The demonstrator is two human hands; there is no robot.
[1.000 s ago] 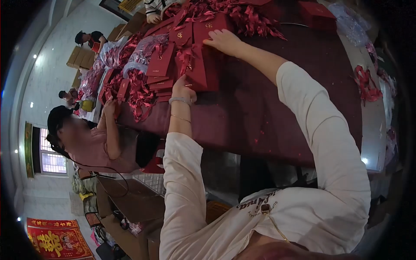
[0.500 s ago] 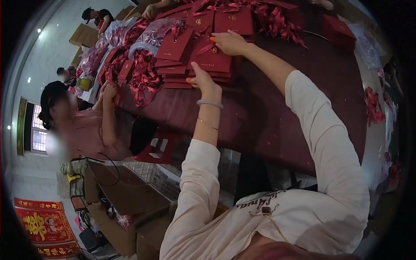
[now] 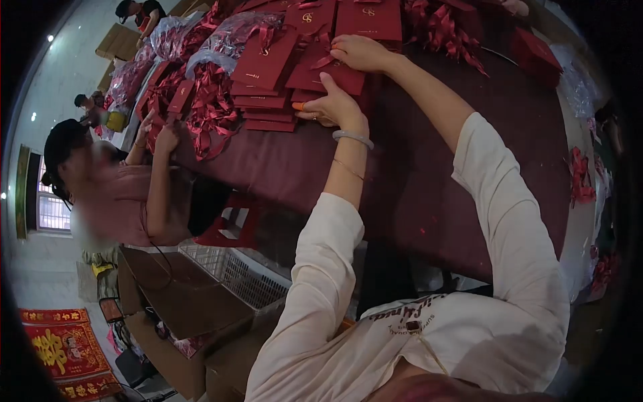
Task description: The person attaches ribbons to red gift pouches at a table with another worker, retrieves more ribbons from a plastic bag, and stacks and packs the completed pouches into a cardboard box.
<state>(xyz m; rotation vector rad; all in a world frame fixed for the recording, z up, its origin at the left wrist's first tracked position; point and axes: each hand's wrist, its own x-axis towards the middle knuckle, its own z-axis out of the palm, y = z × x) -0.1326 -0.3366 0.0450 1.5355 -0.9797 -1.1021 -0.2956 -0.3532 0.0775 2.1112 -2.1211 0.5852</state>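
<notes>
Red paper gift bags with gold lettering and red ribbons lie in piles on the table ahead of me. My left hand (image 3: 337,107) grips the front edge of a red gift bag (image 3: 349,82), thumb on top and fingers beneath. An orange cover shows on one of its fingertips. At the far side of that bag, my right hand (image 3: 365,53) has its fingers bent round the upper edge, close to the red ribbon (image 3: 323,61); its fingertips are partly hidden. Left of my hands stands a stack of similar bags (image 3: 268,102), touching or nearly touching the one I hold.
A dark red cloth covers the table (image 3: 429,161). Ribbon bundles (image 3: 213,114) and plastic-wrapped bags (image 3: 244,37) lie at left. A co-worker in pink (image 3: 127,194) handles ribbons there. A white crate (image 3: 241,275) and cardboard box (image 3: 181,295) stand below left. More red bags (image 3: 536,57) lie far right.
My left hand has moved right and closed on the bag's front edge. My right hand has shifted slightly right and up. The whole view has shifted a little.
</notes>
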